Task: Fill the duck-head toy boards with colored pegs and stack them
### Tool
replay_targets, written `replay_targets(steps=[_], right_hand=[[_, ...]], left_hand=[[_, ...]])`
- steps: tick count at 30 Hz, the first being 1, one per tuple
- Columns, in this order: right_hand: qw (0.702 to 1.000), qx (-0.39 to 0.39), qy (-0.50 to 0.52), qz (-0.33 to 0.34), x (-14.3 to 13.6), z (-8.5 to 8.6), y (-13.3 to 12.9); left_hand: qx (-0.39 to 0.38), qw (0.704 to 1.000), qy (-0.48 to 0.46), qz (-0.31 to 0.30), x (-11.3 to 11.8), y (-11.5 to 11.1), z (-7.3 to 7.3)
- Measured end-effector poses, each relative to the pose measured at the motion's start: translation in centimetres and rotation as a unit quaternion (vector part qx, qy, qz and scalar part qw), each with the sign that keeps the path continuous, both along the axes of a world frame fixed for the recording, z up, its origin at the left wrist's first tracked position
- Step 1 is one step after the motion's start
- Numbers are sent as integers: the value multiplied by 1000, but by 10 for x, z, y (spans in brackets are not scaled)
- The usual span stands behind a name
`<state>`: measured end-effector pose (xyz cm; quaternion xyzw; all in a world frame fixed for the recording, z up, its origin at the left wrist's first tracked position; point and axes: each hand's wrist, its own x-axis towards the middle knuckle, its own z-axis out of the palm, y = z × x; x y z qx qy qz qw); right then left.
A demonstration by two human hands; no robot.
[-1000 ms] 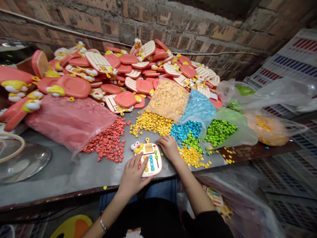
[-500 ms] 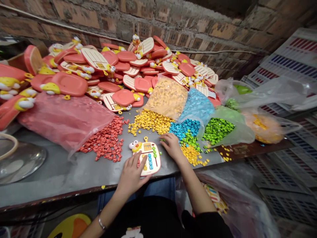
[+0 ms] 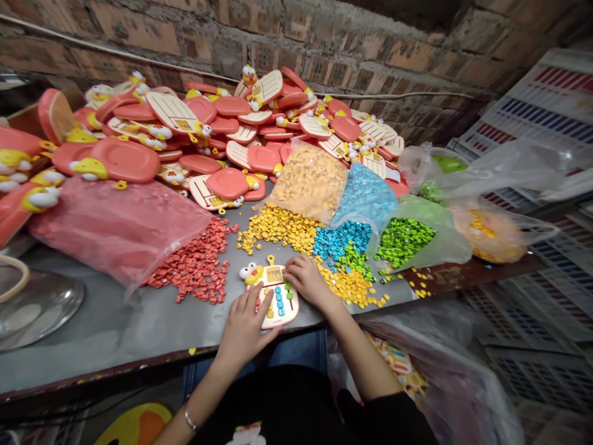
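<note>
You are working at the worktop [image 3: 171, 324], and the cream toy panel [image 3: 283, 317] with the bird head is lying at the lower center of the frame, near the worktop's front edge. Your left hand [image 3: 244, 324] is resting over the panel's lower left part, its fingers loosely spread and not closing around anything. Your right hand [image 3: 306, 281] is reaching over the panel's upper right edge, its fingers bending down by the green beads [image 3: 288, 292] — whether they are pinching a bead, you cannot tell from here. Beside those, 1 column of blue beads [image 3: 280, 300] is showing.

Left of the panel, loose red pieces [image 3: 204, 266] are spilling beside the red bag [image 3: 120, 222]. Above it, yellow pieces [image 3: 287, 227] are lying below the yellow bag [image 3: 312, 182]; to the right, blue pieces [image 3: 343, 240] and green pieces [image 3: 403, 241] are spreading near their bags. Stacked red-and-cream toys [image 3: 227, 183] are filling the upper left and center — right against the brick wall [image 3: 319, 37].
</note>
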<state>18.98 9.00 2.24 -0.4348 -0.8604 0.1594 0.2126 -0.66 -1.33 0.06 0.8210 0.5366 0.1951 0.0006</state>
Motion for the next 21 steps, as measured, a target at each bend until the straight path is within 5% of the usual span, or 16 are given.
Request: replay_targets(steps=[4,8,13,21], right_hand=[[997,-15,70,-13,20,8,-14],[970,25,147,-190,67,3,-17],[934,55,52,-349,127,-13,-14],[926,41,-92,-364,119,-14,-3]], left_hand=[[0,1000,2,-3,-1,1,-2],[3,1000,4,-6,-2,1,-4],[15,1000,3,-10,-3,2,-8],[12,1000,3,-8,-3,2,-9]])
